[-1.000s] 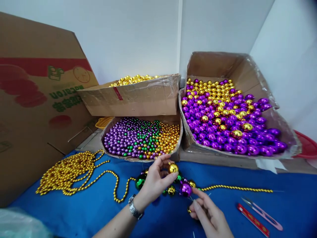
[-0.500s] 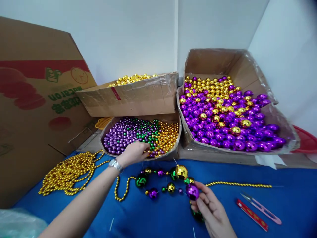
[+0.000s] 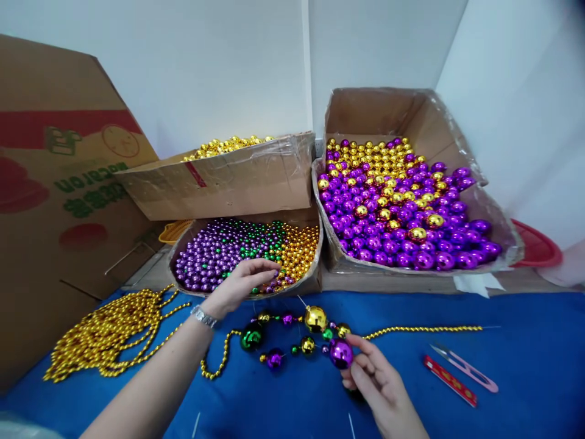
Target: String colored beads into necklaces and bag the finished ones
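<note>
My left hand (image 3: 244, 281) reaches into the low box of small beads (image 3: 249, 251), purple, green and gold, with its fingers curled and pinching among the beads near the front rim. A watch is on that wrist. My right hand (image 3: 377, 384) rests on the blue cloth and holds a large purple ball (image 3: 340, 353) at the end of a strung garland (image 3: 292, 332) of gold, green and purple balls. That garland runs left into a gold bead chain (image 3: 214, 366).
A big box of purple and gold balls (image 3: 393, 207) stands at the back right, and a box of gold beads (image 3: 223, 177) sits above the low one. A heap of gold bead strand (image 3: 107, 332) lies left. Thread snips (image 3: 464, 367) and a red cutter (image 3: 450, 381) lie right. A tall carton (image 3: 55, 201) leans at left.
My left hand let go of the gold ball on the garland and moved up into the small-bead box. My right hand kept the purple ball; the view shifted right.
</note>
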### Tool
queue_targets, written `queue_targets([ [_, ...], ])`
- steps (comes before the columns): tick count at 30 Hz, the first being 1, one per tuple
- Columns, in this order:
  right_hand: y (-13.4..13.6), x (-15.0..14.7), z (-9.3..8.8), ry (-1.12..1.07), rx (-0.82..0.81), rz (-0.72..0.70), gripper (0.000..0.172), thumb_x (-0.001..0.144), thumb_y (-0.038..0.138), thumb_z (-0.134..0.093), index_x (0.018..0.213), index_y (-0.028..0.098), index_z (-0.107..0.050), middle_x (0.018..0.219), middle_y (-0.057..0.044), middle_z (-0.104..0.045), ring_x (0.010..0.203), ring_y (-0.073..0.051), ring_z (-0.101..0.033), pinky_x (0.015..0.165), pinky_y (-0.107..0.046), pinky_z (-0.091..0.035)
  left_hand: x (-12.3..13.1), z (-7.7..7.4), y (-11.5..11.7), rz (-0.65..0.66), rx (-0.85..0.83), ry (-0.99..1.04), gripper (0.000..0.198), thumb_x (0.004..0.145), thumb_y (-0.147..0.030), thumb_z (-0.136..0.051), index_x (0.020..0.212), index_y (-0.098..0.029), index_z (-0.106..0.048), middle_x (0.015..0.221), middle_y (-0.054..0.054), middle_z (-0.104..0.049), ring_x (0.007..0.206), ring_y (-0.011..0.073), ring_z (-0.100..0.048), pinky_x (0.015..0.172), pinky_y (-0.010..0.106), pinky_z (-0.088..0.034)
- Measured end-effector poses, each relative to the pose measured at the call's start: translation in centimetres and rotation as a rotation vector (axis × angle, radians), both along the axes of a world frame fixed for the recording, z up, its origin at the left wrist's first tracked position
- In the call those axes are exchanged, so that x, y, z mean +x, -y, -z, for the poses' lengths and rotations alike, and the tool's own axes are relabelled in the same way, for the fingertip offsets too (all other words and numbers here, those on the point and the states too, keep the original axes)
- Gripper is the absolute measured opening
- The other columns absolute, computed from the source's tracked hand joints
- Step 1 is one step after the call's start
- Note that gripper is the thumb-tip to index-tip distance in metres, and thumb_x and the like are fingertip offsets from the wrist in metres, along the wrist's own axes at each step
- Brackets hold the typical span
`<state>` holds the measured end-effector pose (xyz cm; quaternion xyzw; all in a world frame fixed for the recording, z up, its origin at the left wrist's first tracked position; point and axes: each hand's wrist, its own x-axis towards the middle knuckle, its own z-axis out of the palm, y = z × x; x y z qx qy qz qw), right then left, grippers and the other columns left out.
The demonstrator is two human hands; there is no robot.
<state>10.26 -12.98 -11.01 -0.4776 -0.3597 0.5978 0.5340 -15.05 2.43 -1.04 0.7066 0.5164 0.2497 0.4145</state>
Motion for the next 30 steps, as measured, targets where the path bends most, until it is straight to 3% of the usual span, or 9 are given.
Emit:
queue_targets([
  [3, 0.0, -0.1, -0.1, 0.013, 0.024, 0.005, 0.049, 0.080, 0.052, -0.061, 0.119, 0.022, -0.058, 0.077, -0.002, -0.061, 0.078, -0.018, -0.064, 0.070, -0.029, -0.053, 2.0, 0.6, 2.2, -0.112, -0.269, 0.582, 0.024, 0.079, -0.030, -0.063, 0.099, -0.017, -0.062, 0.084, 0.006, -0.063, 0.070, 0.0140, -0.058, 0.062, 0.025, -0.046],
  [7, -0.1, 0.0, -0.2, 0.028, 0.032, 0.000, 0.047, 0.081, 0.050, -0.061, 0.119, 0.023, -0.057, 0.078, -0.001, -0.062, 0.080, -0.018, -0.063, 0.071, -0.028, -0.053, 3.7, 1.6, 3.8, -0.138, -0.443, 0.809, 0.018, 0.078, -0.025, -0.066, 0.094, -0.017, -0.062, 0.080, 0.005, -0.062, 0.068, 0.0115, -0.057, 0.059, 0.021, -0.046],
  [19, -0.1, 0.3, 0.3, 0.089, 0.055, 0.028, 0.048, 0.081, 0.051, -0.060, 0.118, 0.022, -0.058, 0.077, -0.002, -0.063, 0.076, -0.017, -0.063, 0.071, -0.027, -0.052, 4.1, 1.3, 4.6, -0.105, -0.358, 0.688, 0.025, 0.079, -0.025, -0.066, 0.102, -0.016, -0.063, 0.084, 0.004, -0.059, 0.073, 0.0117, -0.056, 0.063, 0.021, -0.047],
  [26, 0.0, 1.2, 0.8, 0.327, 0.114, -0.119, 0.046, 0.090, 0.048, -0.046, 0.128, 0.022, -0.048, 0.087, -0.005, -0.064, 0.083, -0.018, -0.064, 0.077, -0.027, -0.051, 4.1, -0.1, 5.1, -0.029, -0.131, 0.366, 0.024, 0.079, -0.029, -0.066, 0.100, -0.016, -0.065, 0.098, 0.005, -0.062, 0.081, 0.0132, -0.055, 0.071, 0.023, -0.047],
  [30, 0.2, 0.7, 1.4, 0.451, 0.151, -0.174, 0.044, 0.093, 0.047, -0.040, 0.131, 0.024, -0.046, 0.092, -0.004, -0.066, 0.083, -0.017, -0.066, 0.078, -0.026, -0.052, 4.2, -0.1, 5.8, 0.081, -0.102, 0.286, 0.021, 0.079, -0.029, -0.065, 0.095, -0.015, -0.062, 0.088, 0.004, -0.063, 0.080, 0.0146, -0.057, 0.072, 0.025, -0.047],
])
